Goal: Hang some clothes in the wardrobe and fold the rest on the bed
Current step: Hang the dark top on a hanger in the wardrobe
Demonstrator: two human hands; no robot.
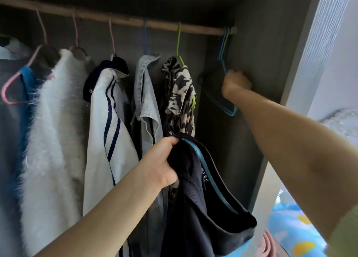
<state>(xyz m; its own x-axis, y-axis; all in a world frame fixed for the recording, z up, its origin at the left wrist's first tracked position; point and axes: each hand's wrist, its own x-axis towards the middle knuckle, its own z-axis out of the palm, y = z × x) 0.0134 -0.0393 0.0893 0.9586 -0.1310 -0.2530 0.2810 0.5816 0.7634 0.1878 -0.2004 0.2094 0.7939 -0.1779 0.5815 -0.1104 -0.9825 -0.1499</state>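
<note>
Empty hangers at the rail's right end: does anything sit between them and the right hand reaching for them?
Nothing visible does. The right hand is already at the empty hangers, fingers curled around the wire. The patterned garment hangs to their left, apart. The left hand holds the dark shirt lower down.

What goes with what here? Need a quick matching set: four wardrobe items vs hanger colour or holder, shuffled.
Items:
1. fluffy white sweater
2. denim shirt
3. animal-print top
4. dark T-shirt

Matches:
A. green hanger
B. gripped by the left hand
C. pink hanger
D. blue hanger

Pairs: 1-C, 2-D, 3-A, 4-B

The right hand grips the empty hangers at the rail's right end.
</note>
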